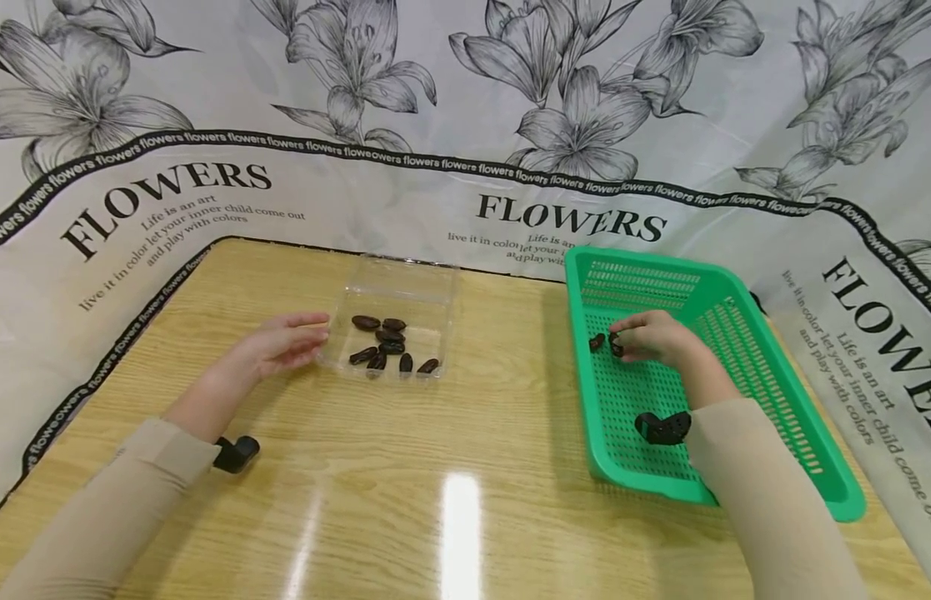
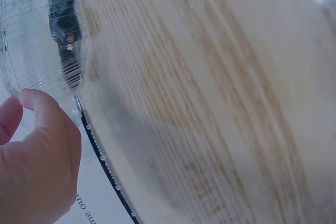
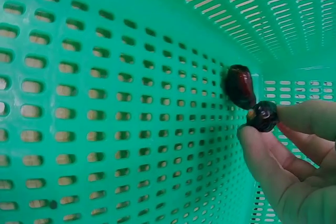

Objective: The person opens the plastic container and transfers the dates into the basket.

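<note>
The right hand (image 1: 656, 337) is pinching a dark date (image 3: 262, 116) inside the green basket (image 1: 588, 392), the left hand (image 1: 285, 346) is touching the clear box (image 1: 425, 335), grip relaxed; a fingertip-only hold could be letting the glossy date slip

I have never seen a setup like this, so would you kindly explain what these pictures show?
There is no robot here, just a person's bare left hand and right hand. The wide picture looks down from the person's head; the others are taken from each wrist. On the wooden table stand a green basket and a clear box holding several dark dates. The left hand touches the box; the right hand pinches one date inside the basket, beside another date.
</note>
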A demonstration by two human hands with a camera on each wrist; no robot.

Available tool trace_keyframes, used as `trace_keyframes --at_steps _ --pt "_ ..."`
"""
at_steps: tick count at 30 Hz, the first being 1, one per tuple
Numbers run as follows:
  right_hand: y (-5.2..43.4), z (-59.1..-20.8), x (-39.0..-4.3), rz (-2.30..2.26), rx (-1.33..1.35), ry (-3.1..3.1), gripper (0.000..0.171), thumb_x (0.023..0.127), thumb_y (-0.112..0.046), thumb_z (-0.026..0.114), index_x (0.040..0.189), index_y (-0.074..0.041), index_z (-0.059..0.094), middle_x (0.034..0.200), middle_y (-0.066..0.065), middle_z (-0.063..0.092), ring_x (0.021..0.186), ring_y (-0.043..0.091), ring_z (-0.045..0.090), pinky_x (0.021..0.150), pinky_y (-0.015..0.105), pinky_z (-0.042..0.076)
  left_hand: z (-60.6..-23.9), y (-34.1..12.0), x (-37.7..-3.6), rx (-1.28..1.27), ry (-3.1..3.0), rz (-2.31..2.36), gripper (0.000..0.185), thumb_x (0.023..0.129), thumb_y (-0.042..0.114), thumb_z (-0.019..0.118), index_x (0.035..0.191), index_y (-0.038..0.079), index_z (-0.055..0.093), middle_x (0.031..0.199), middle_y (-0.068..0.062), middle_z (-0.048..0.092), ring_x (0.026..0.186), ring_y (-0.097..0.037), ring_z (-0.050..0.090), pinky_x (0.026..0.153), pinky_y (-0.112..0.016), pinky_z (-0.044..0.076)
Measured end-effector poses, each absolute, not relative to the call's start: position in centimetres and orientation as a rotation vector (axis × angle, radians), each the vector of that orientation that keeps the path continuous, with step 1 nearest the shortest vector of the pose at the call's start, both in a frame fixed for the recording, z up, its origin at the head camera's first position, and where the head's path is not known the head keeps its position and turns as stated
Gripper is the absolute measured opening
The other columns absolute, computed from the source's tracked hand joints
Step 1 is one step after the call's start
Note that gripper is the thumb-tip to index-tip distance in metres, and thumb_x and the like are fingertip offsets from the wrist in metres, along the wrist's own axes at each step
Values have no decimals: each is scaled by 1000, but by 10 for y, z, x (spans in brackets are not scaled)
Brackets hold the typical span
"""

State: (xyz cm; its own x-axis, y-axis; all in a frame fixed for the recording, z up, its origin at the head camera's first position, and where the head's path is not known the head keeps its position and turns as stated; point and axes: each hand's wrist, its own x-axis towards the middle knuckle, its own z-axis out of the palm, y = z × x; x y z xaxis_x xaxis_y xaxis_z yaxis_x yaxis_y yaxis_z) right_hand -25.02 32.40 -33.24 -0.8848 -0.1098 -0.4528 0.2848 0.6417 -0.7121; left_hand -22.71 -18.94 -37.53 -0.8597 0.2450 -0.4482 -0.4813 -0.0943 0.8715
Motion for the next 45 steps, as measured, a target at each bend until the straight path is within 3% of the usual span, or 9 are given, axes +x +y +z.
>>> trace_keyframes --at_steps 6,11,18,23,26,30,34,40,45 --pt "324 -335 -251 -1078 124 2419 44 95 -3 46 134 15 35 127 33 36 71 11 59 74 32 55 -376 -188 -226 -261 1689 2016 62 93 3 55 145 -2 23 90 1 60 78 -6 60 66 -15 51" --pt "323 -338 -254 -1066 143 2432 43 94 -1 48 132 15 38 107 20 46 66 10 57 70 29 55 -373 -187 -225 -268 1669 2025 62 93 2 55 146 -1 23 91 1 60 78 -6 61 66 -15 51" --pt "323 -338 -259 -1082 153 2438 43 93 -1 49 132 15 38 99 15 49 65 10 57 69 29 55 -370 -188 -228 -267 1650 2032 62 93 2 54 146 -1 22 89 1 61 77 -6 60 66 -14 50" --pt "324 -335 -260 -1074 157 2446 45 92 0 50 133 15 37 112 26 45 70 15 59 72 31 55 -370 -189 -230 -260 1663 2021 61 93 2 54 146 -1 22 90 0 60 78 -6 60 66 -14 50" --pt "325 -331 -259 -1073 158 2449 45 93 1 46 134 14 36 128 34 34 86 25 59 78 35 54 -371 -189 -231 -262 1664 2014 62 93 2 54 146 -1 22 89 0 60 78 -6 60 66 -14 50" --pt "327 -323 -258 -1114 156 2449 46 96 -3 43 137 12 32 137 35 26 109 40 48 84 40 52 -372 -190 -231 -259 1663 2020 62 93 2 54 146 -1 22 90 0 60 78 -6 60 66 -14 50" --pt "328 -315 -257 -1180 128 2430 49 98 -7 43 140 11 27 139 34 26 119 44 40 90 42 49 -372 -191 -230 -261 1675 2006 61 93 2 54 145 -1 22 91 0 60 78 -6 60 68 -14 50" --pt "325 -304 -260 -1297 94 2385 53 98 -12 45 142 8 25 141 31 27 120 38 43 94 41 46 -371 -189 -228 -265 1662 2003 61 94 2 53 146 -1 21 91 0 60 79 -6 60 67 -14 50" --pt "312 -291 -265 -1405 90 2334 56 96 -16 52 142 5 28 133 18 41 102 15 57 92 35 48 -369 -188 -227 -285 1668 1999 61 94 3 53 146 -1 21 92 1 59 80 -6 59 67 -14 50"
